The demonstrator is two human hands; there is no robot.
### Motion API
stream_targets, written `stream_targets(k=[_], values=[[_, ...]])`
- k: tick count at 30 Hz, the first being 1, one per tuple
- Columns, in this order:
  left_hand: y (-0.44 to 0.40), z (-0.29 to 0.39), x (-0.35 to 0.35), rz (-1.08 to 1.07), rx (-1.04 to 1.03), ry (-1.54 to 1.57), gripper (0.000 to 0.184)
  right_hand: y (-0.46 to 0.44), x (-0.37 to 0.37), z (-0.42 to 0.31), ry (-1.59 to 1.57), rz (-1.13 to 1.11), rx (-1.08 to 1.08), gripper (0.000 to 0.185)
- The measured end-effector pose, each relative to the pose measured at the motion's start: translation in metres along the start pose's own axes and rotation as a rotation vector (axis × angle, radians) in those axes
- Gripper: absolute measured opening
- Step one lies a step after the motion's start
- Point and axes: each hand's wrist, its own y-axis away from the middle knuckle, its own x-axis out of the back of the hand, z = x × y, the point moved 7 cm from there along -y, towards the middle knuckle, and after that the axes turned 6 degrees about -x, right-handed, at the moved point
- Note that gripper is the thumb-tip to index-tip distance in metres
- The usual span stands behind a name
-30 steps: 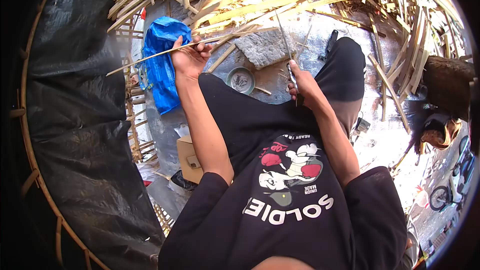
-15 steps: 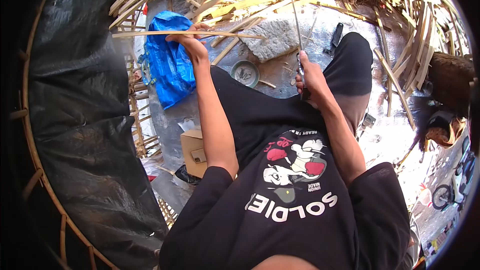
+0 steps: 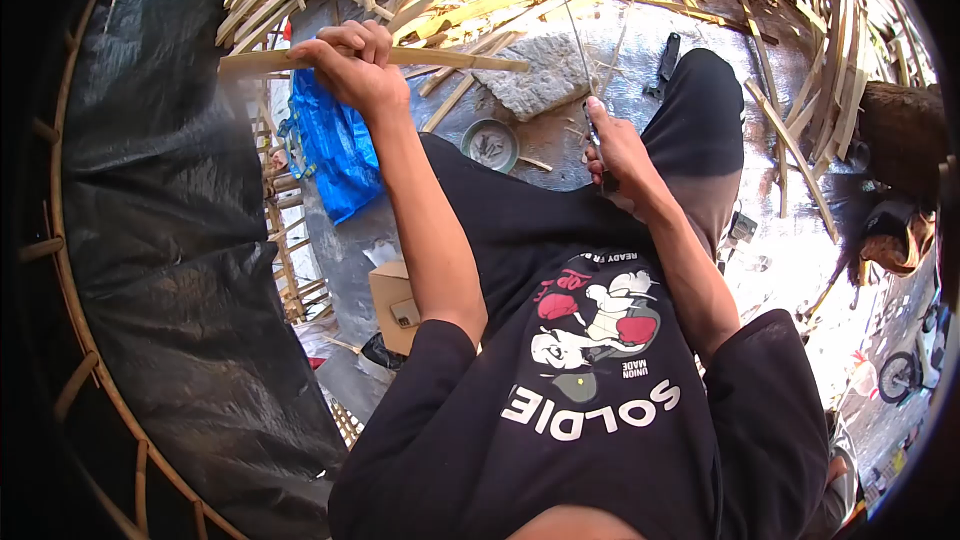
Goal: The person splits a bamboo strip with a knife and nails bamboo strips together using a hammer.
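Pinching a bamboo strip (image 3: 440, 58), apparently already split, in curled fingers, the left hand (image 3: 360, 70) has it over the floor sheet's (image 3: 640, 35) far-left corner, clear of the knife (image 3: 586, 72) the right hand (image 3: 615, 145) wraps, further trimming impossible to judge.

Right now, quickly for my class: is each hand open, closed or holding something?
Left hand: closed, holding a long, flat, pale-brown wooden strip.
Right hand: closed, holding a long, thin-bladed metal knife.

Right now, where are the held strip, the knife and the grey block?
Held strip (image 3: 450, 59), head view: its flat face.
Knife (image 3: 577, 40), head view: the blade.
Grey block (image 3: 547, 78), head view: its top face.
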Motion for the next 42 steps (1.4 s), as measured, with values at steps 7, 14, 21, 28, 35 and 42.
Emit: stream_targets(k=[7, 14, 21, 28, 35, 42], values=[[0.008, -0.033, -0.034, -0.187, 0.239, 0.299, 0.083, 0.045, -0.018, -0.039, 0.151, -0.201, 0.055, 0.063], [0.018, -0.036, -0.03, -0.324, 0.291, 0.393, 0.084, 0.078, -0.047, -0.063, 0.251, -0.28, 0.236, 0.068], [0.034, -0.029, -0.024, -0.506, 0.29, 0.538, 0.083, 0.039, -0.032, -0.034, 0.425, -0.104, 0.074, 0.069], [0.034, -0.033, -0.027, -0.475, 0.25, 0.428, 0.083, 0.03, -0.04, -0.023, 0.403, -0.177, 0.154, 0.069], [0.041, -0.026, -0.033, -0.547, 0.239, 0.508, 0.083, 0.05, -0.048, -0.048, 0.514, -0.134, 0.156, 0.073], [0.047, -0.021, -0.044, -0.679, 0.272, 0.611, 0.084, 0.004, -0.026, -0.019, 0.51, -0.085, 0.076, 0.075]])
